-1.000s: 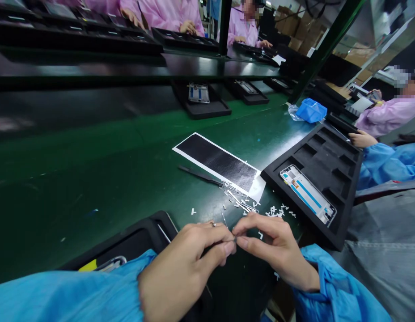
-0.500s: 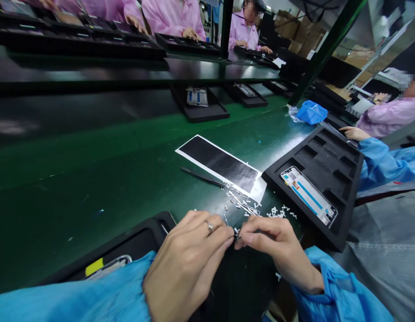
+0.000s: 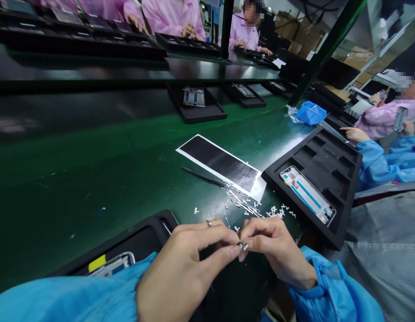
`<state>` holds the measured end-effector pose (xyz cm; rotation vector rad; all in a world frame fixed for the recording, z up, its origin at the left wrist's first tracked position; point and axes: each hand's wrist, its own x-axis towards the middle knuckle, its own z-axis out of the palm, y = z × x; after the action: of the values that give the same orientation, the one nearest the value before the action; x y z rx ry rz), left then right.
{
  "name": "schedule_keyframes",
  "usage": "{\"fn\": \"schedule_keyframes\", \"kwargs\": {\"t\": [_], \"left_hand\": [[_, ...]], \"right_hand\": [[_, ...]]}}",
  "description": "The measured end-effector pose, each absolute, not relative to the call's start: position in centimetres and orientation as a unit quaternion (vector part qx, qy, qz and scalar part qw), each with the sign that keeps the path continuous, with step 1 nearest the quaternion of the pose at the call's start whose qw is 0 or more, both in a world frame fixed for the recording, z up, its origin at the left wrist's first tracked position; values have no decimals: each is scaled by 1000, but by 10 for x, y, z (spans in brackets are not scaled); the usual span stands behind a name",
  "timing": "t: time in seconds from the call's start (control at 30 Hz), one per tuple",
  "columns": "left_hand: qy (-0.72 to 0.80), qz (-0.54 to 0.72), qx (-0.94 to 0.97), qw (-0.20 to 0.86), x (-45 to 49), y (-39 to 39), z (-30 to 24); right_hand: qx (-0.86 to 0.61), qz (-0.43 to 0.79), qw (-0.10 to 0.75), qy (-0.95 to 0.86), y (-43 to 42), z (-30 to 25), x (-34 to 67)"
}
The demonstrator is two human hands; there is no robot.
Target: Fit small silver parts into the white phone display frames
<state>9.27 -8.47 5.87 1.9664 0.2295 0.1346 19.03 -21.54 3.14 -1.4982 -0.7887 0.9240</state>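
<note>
A tiny dark electronic part with a gold-coloured end (image 3: 245, 246) is pinched between both hands, low in the middle of the view. My left hand (image 3: 194, 259) has its thumb and index finger closed on the part's left side; my right hand (image 3: 269, 243) grips it from the right with fingertips pressed together. The fingers cover much of the part. Just beyond the fingertips lie scattered white T-shaped scraps (image 3: 274, 211) and thin white strips. Dark tweezers (image 3: 202, 175) rest beside a white-bordered sheet with a black grid (image 3: 221, 163).
At right, a black foam tray (image 3: 345, 188) holds a phone frame (image 3: 308, 195). Another black tray (image 3: 140, 235) with a phone frame sits under my left forearm. Smaller trays stand beneath the shelf (image 3: 194, 69). A blue bag (image 3: 311, 112) lies farther back; co-workers' hands are around the bench.
My left hand has turned and lowered slightly, so the part's gold end now shows between the fingertips. At far right, a co-worker's hand holding a phone frame has come into view.
</note>
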Motion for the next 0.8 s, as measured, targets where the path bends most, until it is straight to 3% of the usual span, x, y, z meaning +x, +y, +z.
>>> {"fn": "schedule_keyframes", "kwargs": {"t": [0.2, 0.37, 0.47, 0.63, 0.8], "left_hand": [[181, 22, 800, 572, 82, -72, 71], [198, 93, 834, 506, 48, -61, 72], [149, 139, 892, 404, 31, -61, 71], [105, 201, 946, 232, 10, -62, 67], [82, 248, 943, 205, -14, -54, 79]], "right_hand": [[-795, 151, 457, -370, -240, 23, 203], [-830, 11, 382, -406, -257, 16, 213], [-794, 56, 380, -471, -241, 29, 193], [-655, 293, 462, -521, -189, 63, 144], [-612, 319, 492, -530, -159, 75, 123]]}}
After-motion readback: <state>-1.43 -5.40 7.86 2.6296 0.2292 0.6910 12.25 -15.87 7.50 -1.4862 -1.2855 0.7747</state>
